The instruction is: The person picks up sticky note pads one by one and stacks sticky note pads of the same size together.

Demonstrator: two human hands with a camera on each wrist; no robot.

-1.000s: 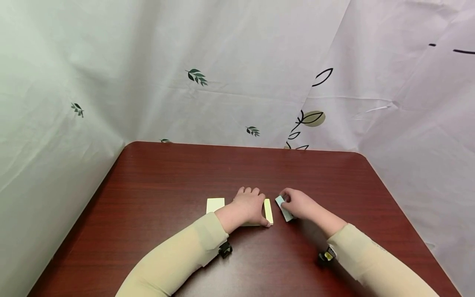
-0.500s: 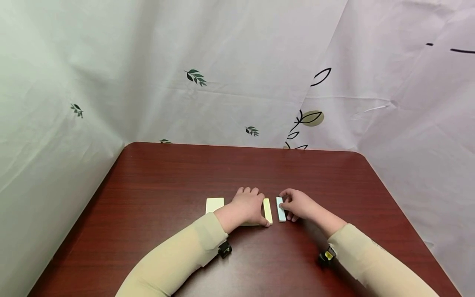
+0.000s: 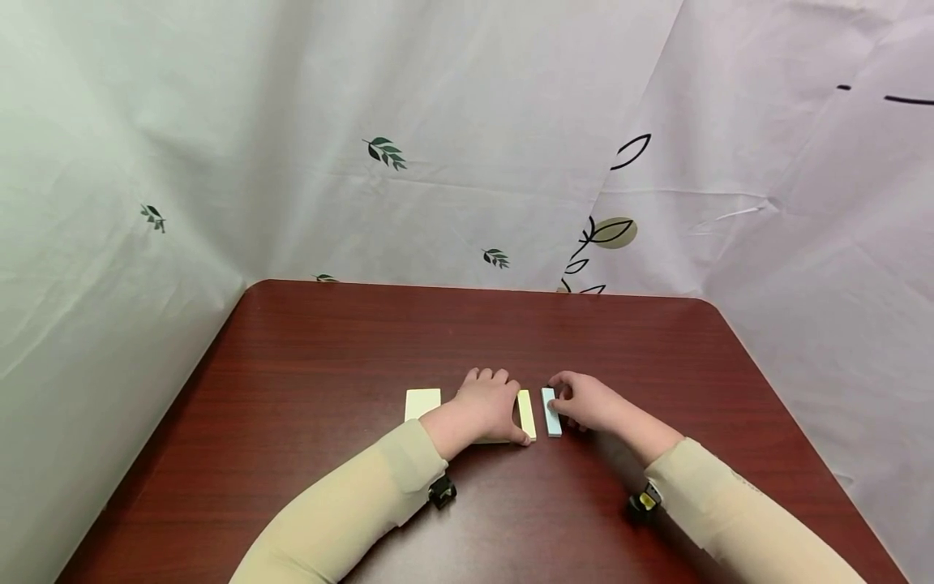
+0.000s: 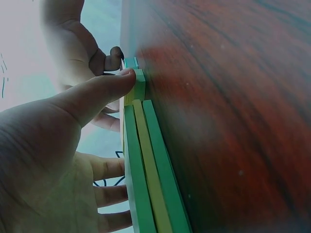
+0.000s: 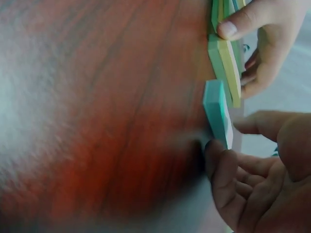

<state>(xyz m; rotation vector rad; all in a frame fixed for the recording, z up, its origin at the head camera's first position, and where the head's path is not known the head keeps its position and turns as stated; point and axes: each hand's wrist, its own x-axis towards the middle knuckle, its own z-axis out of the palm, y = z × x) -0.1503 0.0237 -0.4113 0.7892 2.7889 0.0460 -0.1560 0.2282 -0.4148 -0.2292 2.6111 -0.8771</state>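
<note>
My left hand (image 3: 487, 405) spans over a stack of sticky-note pads, mostly hidden under it, whose green and yellow layered edges (image 4: 146, 165) show in the left wrist view. Its thumb rests at the near end of a narrow yellow sticky-note pad (image 3: 527, 417), and a finger reaches the far end. To the right, a narrow light blue sticky-note pad (image 3: 552, 414) lies flat, roughly parallel to the yellow one, a small gap between them. My right hand (image 3: 589, 403) holds the blue pad with its thumb and bent fingers; the exact contact is partly hidden.
Left of the left wrist lies a cream sticky-note pad (image 3: 422, 401), partly covered by the arm. Everything sits on a reddish-brown wooden table (image 3: 350, 341). A white cloth with leaf prints (image 3: 452, 211) hangs behind the table and along both sides.
The right hand has turned the light blue pad from a slant to nearly parallel with the yellow pad, laying it flat. The left hand has stayed in place.
</note>
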